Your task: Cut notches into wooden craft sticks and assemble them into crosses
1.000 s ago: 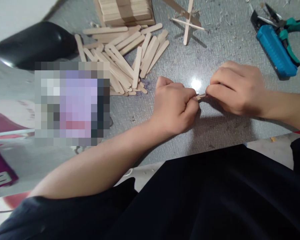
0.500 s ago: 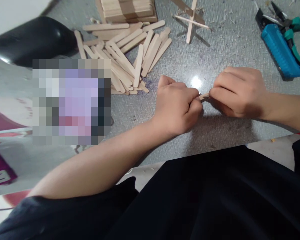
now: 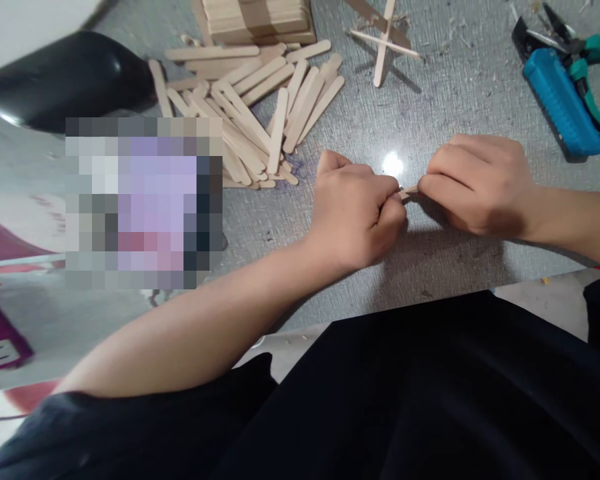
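Between my two closed hands a short bit of a wooden craft stick (image 3: 408, 193) shows, pale and narrow; the rest of it is hidden by fingers. My left hand (image 3: 357, 207) grips its left end, knuckles up. The right end is pinched by my right hand (image 3: 475, 183), whose fingers are curled over it. Both hands are just above the grey speckled table (image 3: 280, 293), near its front edge. A loose pile of craft sticks (image 3: 250, 120) lies to the upper left of my left hand.
Stacked craft sticks (image 3: 257, 20) stand at the back. Crossed sticks (image 3: 383, 43) sit right of them. At the far right lie a blue-handled cutter (image 3: 563, 100) and green-handled pliers (image 3: 587, 97). A dark glossy object (image 3: 75, 80) and a blurred-out patch occupy the left.
Almost nothing differs. Both hands keep the same hold on the craft stick in the same place; the view has shifted very slightly.
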Demonstrator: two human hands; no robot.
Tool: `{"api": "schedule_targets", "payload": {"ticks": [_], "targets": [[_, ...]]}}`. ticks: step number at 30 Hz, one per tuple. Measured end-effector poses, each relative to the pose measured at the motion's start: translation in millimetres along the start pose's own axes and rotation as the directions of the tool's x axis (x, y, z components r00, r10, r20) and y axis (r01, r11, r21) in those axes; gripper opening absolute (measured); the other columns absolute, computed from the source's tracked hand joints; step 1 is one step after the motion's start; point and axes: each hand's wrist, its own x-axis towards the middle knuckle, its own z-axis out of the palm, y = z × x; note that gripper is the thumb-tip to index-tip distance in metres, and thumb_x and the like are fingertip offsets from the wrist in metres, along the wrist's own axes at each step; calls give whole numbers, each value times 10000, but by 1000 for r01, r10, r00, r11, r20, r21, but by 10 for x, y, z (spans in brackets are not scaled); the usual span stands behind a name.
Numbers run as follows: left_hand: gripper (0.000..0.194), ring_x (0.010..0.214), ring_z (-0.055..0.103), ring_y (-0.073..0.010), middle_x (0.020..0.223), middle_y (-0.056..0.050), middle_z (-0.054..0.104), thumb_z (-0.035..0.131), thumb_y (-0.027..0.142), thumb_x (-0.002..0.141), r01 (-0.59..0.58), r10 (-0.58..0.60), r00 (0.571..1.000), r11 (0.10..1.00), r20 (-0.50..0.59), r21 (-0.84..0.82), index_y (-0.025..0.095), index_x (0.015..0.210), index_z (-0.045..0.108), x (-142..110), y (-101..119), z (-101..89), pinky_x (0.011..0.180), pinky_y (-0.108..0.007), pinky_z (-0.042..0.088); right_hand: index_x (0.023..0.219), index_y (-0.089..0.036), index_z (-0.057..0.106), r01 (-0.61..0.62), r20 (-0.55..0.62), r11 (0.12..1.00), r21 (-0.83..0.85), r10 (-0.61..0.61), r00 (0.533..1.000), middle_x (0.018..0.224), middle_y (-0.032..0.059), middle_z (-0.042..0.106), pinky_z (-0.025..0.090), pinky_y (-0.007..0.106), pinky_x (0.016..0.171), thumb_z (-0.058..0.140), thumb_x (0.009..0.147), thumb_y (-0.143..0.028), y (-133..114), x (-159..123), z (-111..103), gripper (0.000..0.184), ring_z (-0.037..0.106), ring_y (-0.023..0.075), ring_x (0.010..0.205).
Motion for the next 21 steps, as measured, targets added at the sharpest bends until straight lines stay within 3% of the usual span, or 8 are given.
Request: {"api": "schedule_targets", "payload": {"ticks": [9,16,21], "targets": [[325,690,517,-234,613,-16,462,570,259,961,2,-2,1000,1000,-18,-14,250,663,441,-9,-15,18,1007,-614,479,1037,-307,810,-108,42,989,101,104,994,1114,113,779,477,487,941,284,1269,-368,-42,-3,-52,578,622,302,1106],[356,656,408,-211,612,-5,396,572,263,943,9,-9,1000,1000,16,-16,243,652,368,10,14,-3,1002,-605,474,1043,-232,831,23,34,996,-91,-20,999,1138,145,791,427,478,828,50,1237,-209,-18,16,-14,805,632,275,1022],[341,656,407,-213,602,-3,385,583,249,932,8,-8,1000,1000,5,-26,248,658,380,14,23,-4,992,-602,486,1071,-224,831,64,32,989,-131,-60,998,1140,136,782,409,465,817,31,1234,-195,-14,15,-20,818,630,264,1020]]}}
